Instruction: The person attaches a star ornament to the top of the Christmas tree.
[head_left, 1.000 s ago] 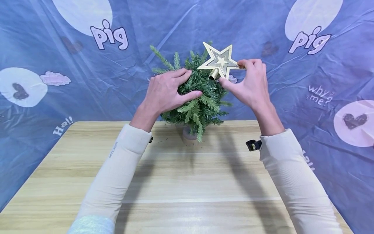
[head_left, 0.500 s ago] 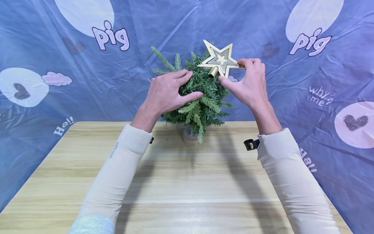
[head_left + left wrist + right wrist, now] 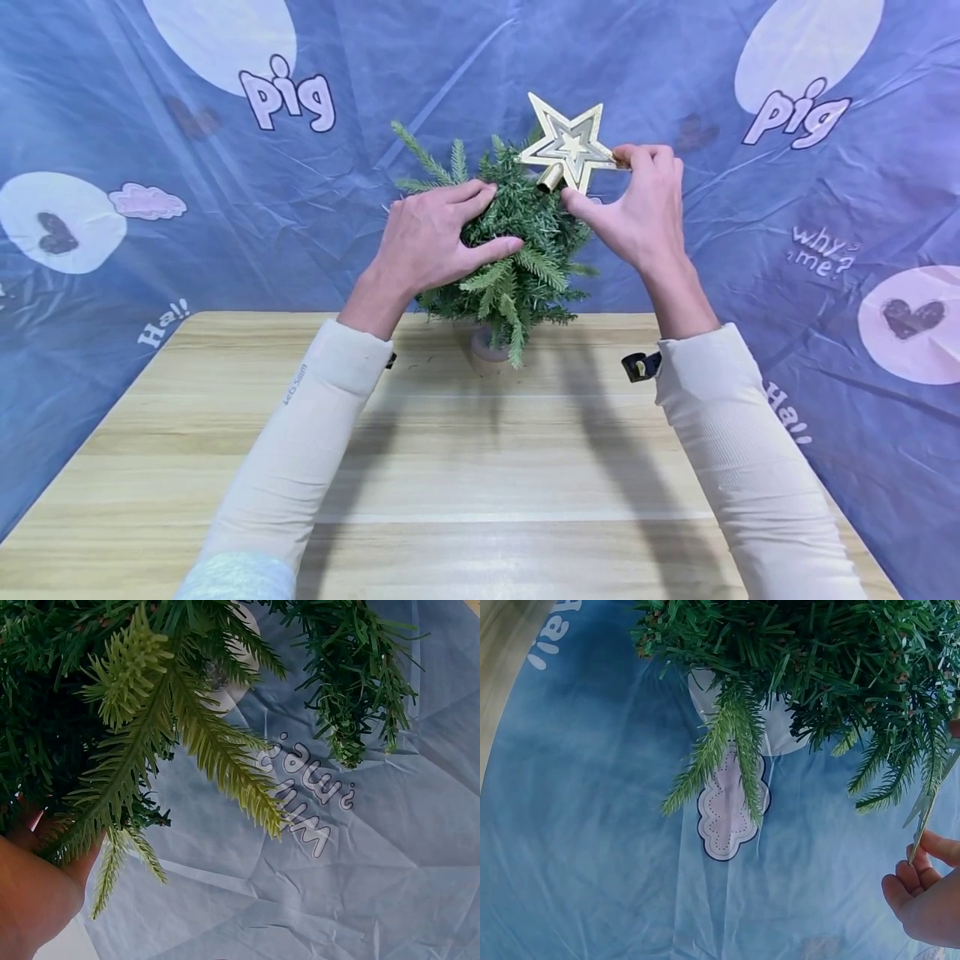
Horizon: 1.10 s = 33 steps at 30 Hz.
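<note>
A small green artificial Christmas tree (image 3: 525, 287) stands at the table's back edge. My left hand (image 3: 427, 239) grips its upper branches from the left, thumb in front and fingertips sunk in the needles. Part of that hand (image 3: 34, 896) shows beneath a light-green sprig in the left wrist view. On the right, my right hand (image 3: 647, 208) pinches a gold star tree topper (image 3: 572, 146) by its right-hand points. The star tilts, and its short tubular socket (image 3: 551, 177) overlaps the foliage near the treetop. In the right wrist view the star (image 3: 924, 810) appears nearly edge-on.
The tree's round pale base (image 3: 489, 346) rests on a light wooden table (image 3: 495, 467). Behind and at both sides hangs a blue printed cloth (image 3: 420, 50). Light-green sprigs (image 3: 423, 152) stick out at the tree's upper left.
The star has risen slightly and shifted a little to the right in my right hand. My left hand keeps its hold on the tree.
</note>
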{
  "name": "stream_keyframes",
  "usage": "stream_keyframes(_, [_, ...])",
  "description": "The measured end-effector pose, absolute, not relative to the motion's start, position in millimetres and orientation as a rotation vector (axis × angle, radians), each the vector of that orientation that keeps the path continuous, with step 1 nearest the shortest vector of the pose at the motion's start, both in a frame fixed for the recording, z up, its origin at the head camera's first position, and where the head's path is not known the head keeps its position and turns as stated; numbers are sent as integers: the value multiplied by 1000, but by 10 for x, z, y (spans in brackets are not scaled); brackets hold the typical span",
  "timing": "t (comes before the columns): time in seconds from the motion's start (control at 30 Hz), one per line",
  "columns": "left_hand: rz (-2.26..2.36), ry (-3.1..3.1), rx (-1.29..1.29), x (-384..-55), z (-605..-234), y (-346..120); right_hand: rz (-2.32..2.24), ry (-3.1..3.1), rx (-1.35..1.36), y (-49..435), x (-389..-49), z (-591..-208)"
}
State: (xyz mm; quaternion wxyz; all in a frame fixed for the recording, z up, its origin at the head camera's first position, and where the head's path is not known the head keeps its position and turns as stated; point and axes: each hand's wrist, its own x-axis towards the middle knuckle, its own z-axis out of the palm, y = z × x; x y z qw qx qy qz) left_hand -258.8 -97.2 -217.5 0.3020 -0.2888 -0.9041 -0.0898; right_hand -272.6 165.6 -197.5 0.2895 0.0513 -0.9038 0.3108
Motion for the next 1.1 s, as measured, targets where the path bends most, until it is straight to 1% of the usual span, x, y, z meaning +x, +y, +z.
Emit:
stream_keyframes(0.27, [-242,-2390,-775,-2590,-2172,-974,818,-2407,77,1653,-2729,-1966])
stream_keyframes(1.1, [-246,-2393,-766,-2582,-2165,-958,738,-2396,83,1509,-2832,-1791])
